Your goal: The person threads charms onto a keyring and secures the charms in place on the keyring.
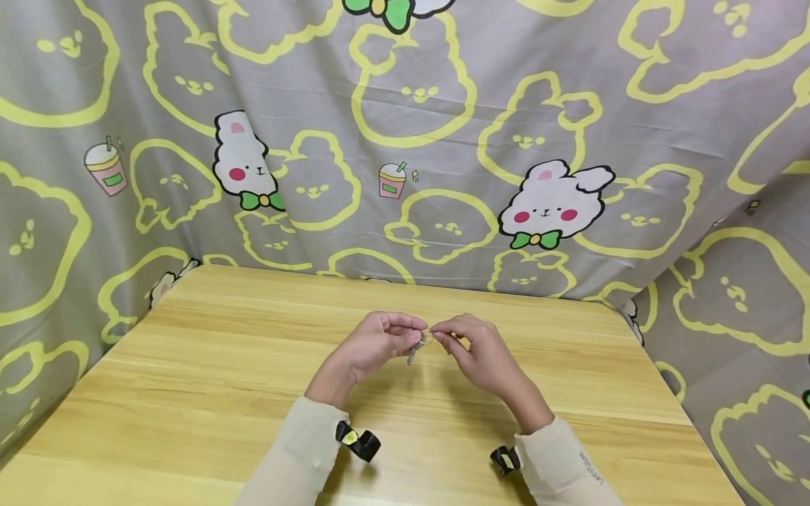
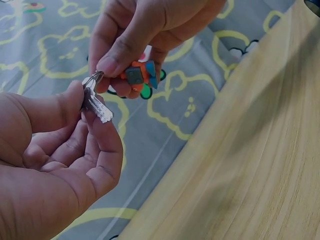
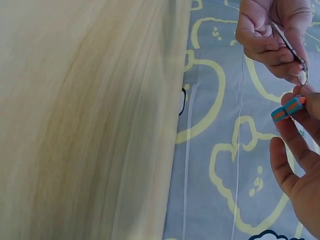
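My left hand [image 1: 373, 346] pinches a silver key [image 2: 98, 106] between thumb and fingers, its toothed blade sticking out past the fingertips. Thumb and forefinger of my right hand [image 1: 482, 355] pinch a thin metal key ring [image 1: 429, 337] joined to the key. A small orange and blue charm [image 2: 140, 75] hangs beneath the right fingers; the right wrist view shows the charm [image 3: 288, 109] beside the right fingertips. Both hands are held above the table, fingertips nearly meeting. The fingers partly cover the ring, so whether several keys hang on it is hard to tell.
A light wood-grain table [image 1: 209, 379] lies below the hands. Grey curtain cloth [image 1: 443, 232] with yellow cartoon outlines hangs along its back and sides. Black camera straps [image 1: 359, 443] sit on both wrists, over pale sleeves [image 1: 287, 450].
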Motion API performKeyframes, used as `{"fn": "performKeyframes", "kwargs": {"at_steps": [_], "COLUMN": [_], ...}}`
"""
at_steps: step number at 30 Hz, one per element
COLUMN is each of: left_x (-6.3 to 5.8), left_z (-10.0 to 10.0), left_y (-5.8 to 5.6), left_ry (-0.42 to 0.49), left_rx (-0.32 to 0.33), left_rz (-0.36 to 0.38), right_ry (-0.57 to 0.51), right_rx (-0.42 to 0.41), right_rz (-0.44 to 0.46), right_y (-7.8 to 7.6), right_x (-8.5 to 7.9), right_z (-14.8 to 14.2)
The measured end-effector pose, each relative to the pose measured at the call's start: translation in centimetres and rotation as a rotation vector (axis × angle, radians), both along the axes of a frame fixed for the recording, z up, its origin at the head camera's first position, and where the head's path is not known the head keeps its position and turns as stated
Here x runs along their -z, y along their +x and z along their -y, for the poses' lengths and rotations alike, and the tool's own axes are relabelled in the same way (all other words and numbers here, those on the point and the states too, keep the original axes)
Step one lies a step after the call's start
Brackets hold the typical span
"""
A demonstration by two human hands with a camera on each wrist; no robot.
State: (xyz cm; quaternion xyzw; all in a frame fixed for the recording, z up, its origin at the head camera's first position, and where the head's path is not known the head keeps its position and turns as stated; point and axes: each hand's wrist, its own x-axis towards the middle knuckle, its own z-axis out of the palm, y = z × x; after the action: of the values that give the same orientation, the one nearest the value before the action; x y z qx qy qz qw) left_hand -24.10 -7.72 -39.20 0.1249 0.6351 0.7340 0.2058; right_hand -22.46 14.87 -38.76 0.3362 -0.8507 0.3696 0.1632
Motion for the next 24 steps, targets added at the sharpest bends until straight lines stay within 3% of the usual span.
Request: {"fn": "performKeyframes", "kwargs": {"at_steps": [24], "left_x": [-0.08], "left_z": [0.17], "left_y": [0.09], "left_ry": [0.062], "left_rx": [0.058], "left_rz": [0.012], "right_ry": [0.006], "right_rx": [-0.01], "right_rz": [-0.005], "right_y": [0.08], "right_x": [-0.33], "right_z": [-0.13]}}
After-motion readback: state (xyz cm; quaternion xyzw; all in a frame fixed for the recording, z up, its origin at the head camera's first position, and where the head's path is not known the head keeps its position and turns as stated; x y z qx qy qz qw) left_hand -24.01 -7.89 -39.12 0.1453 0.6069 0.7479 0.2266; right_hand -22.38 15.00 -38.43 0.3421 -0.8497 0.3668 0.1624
